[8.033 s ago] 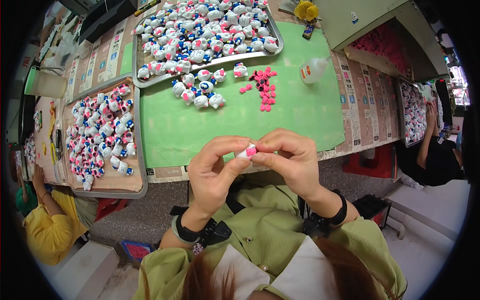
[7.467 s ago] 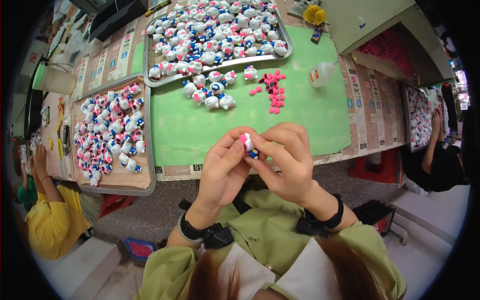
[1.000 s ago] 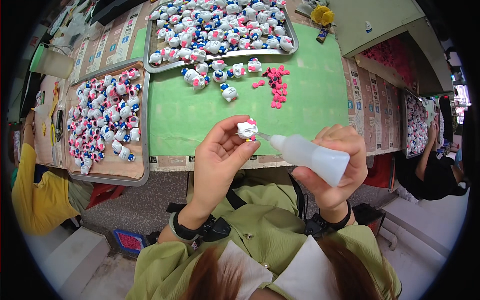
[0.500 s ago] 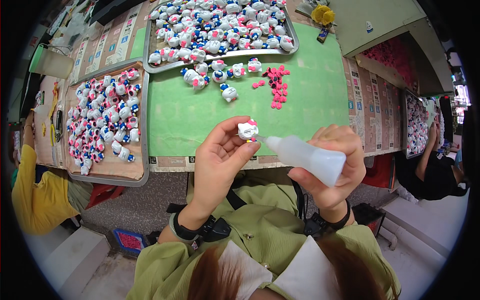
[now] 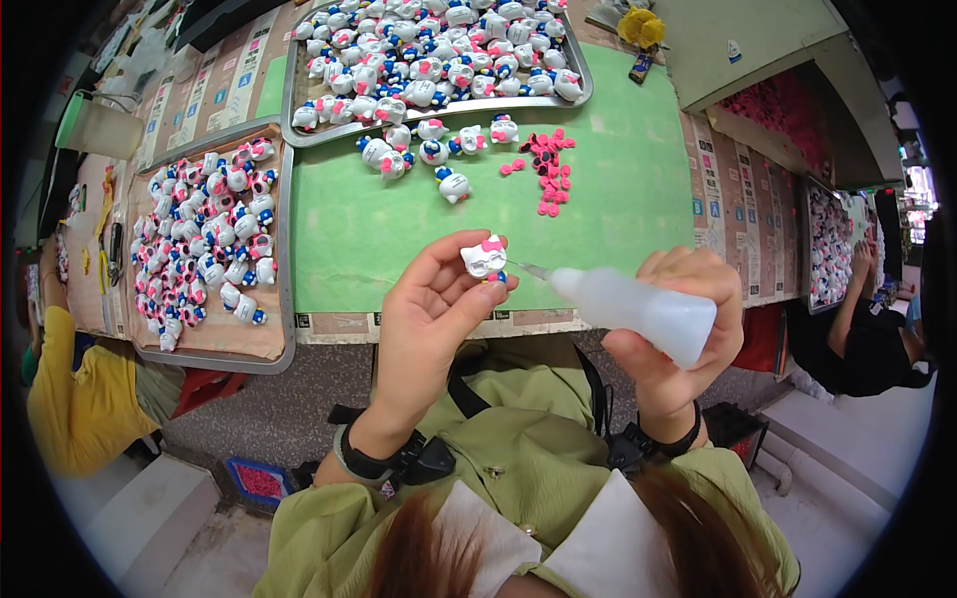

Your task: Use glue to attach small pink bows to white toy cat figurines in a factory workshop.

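Note:
Between the thumb and fingers of my left hand (image 5: 434,309) is a small white cat figurine (image 5: 483,259) with a pink bow. My right hand (image 5: 693,319) is wrapped round a translucent white squeeze bottle (image 5: 638,311). The bottle's thin needle tip (image 5: 525,267) points left at the figurine, at or very near its right side; I cannot tell whether it touches. On the green mat beyond my hands lie several loose figurines (image 5: 454,184) in white and blue. To their right is a heap of small pink pieces (image 5: 551,179).
Figurines fill a metal tray (image 5: 349,128) at the back and another tray (image 5: 289,249) at left. A jug (image 5: 110,130) stands far left, a yellow flower-like object (image 5: 640,28) at the back right. Co-workers in yellow (image 5: 75,399) and black (image 5: 857,344) sit either side.
My right hand has drawn the bottle slightly to the right, so more of its needle tip shows. The figurine in my left hand has shifted a little left and turned slightly.

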The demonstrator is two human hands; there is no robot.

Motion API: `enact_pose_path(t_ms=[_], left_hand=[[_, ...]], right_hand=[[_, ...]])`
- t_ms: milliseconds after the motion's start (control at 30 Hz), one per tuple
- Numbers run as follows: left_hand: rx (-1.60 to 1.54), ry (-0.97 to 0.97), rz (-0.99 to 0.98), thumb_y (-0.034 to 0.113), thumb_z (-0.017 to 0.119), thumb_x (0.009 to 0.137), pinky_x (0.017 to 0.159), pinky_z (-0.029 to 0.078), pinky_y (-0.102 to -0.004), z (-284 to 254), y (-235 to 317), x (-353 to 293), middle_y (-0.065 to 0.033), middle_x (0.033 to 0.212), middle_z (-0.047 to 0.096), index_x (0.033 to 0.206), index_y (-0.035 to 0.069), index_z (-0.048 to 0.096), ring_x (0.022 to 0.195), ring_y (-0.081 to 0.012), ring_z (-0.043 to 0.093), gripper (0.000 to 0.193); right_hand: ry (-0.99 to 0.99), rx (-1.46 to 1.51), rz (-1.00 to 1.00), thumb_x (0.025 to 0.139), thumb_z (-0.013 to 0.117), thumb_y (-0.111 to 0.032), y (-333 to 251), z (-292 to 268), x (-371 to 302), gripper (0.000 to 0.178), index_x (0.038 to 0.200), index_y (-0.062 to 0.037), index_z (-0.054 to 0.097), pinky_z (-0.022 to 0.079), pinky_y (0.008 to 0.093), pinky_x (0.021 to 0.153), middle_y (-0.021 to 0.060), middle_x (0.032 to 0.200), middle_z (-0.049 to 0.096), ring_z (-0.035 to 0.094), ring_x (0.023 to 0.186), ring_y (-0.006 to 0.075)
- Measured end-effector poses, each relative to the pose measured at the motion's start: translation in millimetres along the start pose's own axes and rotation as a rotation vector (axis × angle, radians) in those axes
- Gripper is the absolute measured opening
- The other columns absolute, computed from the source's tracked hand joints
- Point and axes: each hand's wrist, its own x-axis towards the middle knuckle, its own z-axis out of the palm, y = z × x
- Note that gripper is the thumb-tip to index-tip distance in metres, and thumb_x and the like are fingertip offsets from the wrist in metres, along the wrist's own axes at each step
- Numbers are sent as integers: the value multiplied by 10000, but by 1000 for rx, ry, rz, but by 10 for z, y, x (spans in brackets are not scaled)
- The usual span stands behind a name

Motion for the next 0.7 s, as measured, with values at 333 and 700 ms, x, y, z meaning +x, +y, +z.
enact_pose_path(t_ms=[333, 700], left_hand=[[-79, -33, -37, -1, 509, 780, 776, 456, -261, -1, 14, -10, -149, 1100, 503, 1141, -24, 400, 897, -148, 547, 378], [-59, -15, -29, 14, 505, 785, 776, 457, -262, 1, 34, -27, -163, 1103, 497, 1144, -28, 393, 890, -164, 560, 378]], right_hand=[[-28, -8, -21, 541, 771, -36, 11, 10, 8, 446, 892, -14, 496, 372, 236, 525, 72, 748, 523, 475, 580, 129], [-14, -30, -17, 527, 774, -25, 9, 3, 19, 438, 870, -10, 502, 380, 235, 517, 72, 721, 519, 483, 572, 130]])
